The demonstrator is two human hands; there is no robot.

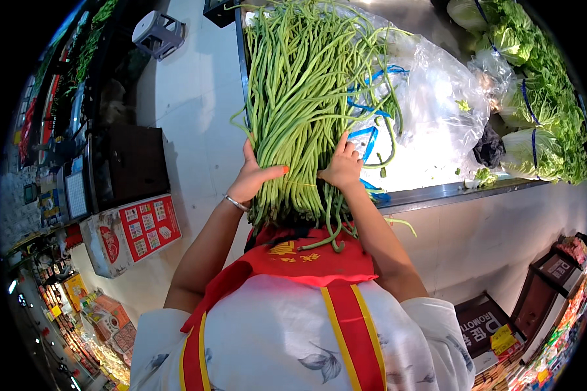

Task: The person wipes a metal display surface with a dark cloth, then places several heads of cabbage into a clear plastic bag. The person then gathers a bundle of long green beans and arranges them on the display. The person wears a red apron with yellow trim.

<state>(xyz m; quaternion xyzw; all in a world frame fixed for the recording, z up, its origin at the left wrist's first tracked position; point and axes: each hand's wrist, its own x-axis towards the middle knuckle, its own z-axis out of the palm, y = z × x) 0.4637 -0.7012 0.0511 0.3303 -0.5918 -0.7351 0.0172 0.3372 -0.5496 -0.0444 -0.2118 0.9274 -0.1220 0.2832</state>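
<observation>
A big heap of long green beans (pixel 306 85) lies lengthwise before me, its near ends hanging past the table edge against my red apron (pixel 306 257). My left hand (pixel 257 176) grips the left side of the near bundle, thumb laid across the top and lower fingers hidden behind it. On the opposite side my right hand (pixel 343 166) presses in, its thumb against the beans and its other fingers partly bent. Between the hands a thin yellowish band crosses the beans. A few loose beans trail by my right wrist.
Clear plastic sheeting (pixel 437 91) and blue strapping (pixel 370 142) lie right of the heap on the metal-edged display table (pixel 450 195). Tied Chinese cabbages (pixel 531 150) line the far right. At left stand a grey stool (pixel 158 34) and a red-and-white carton (pixel 134 234).
</observation>
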